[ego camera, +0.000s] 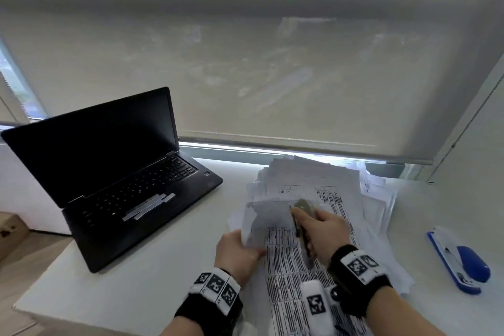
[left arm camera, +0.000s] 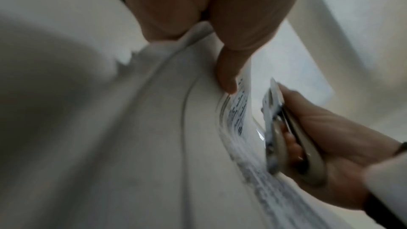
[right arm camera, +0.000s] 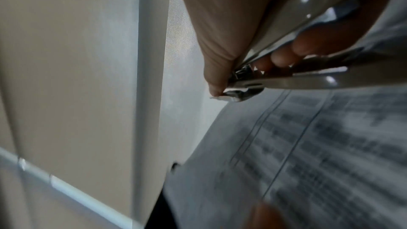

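On the right half of the white table [ego camera: 152,267], head view, a loose paper pile [ego camera: 313,180] spreads from the far edge, under the roller blind [ego camera: 245,76], towards the near edge. An open laptop [ego camera: 114,172] with a dark screen occupies the left half, its near corner close to the left edge. A blue stapler [ego camera: 461,262] lies near the right edge, well apart from both hands. Bare tabletop shows between laptop and pile.

The left hand [ego camera: 237,254] pinches the lifted sheets [ego camera: 270,215] by their near left edge, raised off the pile. The right hand [ego camera: 324,234] is clenched round a beige plier-type tool [ego camera: 302,206], its nose at the sheets' far right corner.

Left wrist view, blurred: the left hand [left arm camera: 220,15] grips the curved sheets' edge, and the tool [left arm camera: 275,128] stands just beside them.

Right wrist view: the right hand's fingers [right arm camera: 282,57] curl between the tool's handles. The nose [right arm camera: 233,96] bites a paper corner above a printed page.
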A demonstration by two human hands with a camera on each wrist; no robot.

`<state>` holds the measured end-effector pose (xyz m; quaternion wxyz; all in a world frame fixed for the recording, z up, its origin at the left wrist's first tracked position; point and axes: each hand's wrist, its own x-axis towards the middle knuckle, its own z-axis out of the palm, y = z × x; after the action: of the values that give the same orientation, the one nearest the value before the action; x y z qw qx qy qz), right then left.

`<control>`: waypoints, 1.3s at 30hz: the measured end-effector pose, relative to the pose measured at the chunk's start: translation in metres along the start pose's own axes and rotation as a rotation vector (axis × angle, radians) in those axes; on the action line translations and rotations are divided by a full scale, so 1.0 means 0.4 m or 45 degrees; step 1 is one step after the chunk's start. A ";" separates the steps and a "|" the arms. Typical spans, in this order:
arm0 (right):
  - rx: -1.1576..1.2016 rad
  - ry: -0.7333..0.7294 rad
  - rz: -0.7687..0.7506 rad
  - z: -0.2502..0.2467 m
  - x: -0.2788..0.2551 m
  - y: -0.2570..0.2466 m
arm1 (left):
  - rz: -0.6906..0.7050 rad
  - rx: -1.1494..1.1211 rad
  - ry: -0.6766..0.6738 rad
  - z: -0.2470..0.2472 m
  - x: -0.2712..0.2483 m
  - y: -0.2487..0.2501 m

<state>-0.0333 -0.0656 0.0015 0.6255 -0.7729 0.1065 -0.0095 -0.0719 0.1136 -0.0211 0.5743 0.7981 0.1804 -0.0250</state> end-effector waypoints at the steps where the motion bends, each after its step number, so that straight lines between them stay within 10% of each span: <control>1: 0.007 0.026 0.013 -0.043 -0.013 0.006 | 0.039 0.027 -0.008 0.002 -0.015 0.008; 19: -0.282 0.478 0.300 -0.583 -0.635 0.310 | 0.505 0.985 -0.046 0.172 -0.248 0.060; 22: -0.434 0.326 0.798 -0.605 -0.703 0.495 | 0.532 1.060 -0.058 0.184 -0.266 0.059; 30: -0.825 -0.149 1.252 -0.619 -0.720 0.700 | 0.566 1.069 -0.059 0.183 -0.271 0.070; 34: -0.980 -0.362 1.192 -0.640 -0.688 0.699 | 0.600 1.079 -0.028 0.186 -0.263 0.066; 39: -0.946 -0.185 1.090 -0.652 -0.671 0.812 | 0.589 1.102 -0.031 0.190 -0.253 0.066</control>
<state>-0.3838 -0.3332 -0.2248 0.2654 -0.8275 0.3630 0.3362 -0.1454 0.0095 0.0021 0.1826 0.9823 -0.0352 0.0212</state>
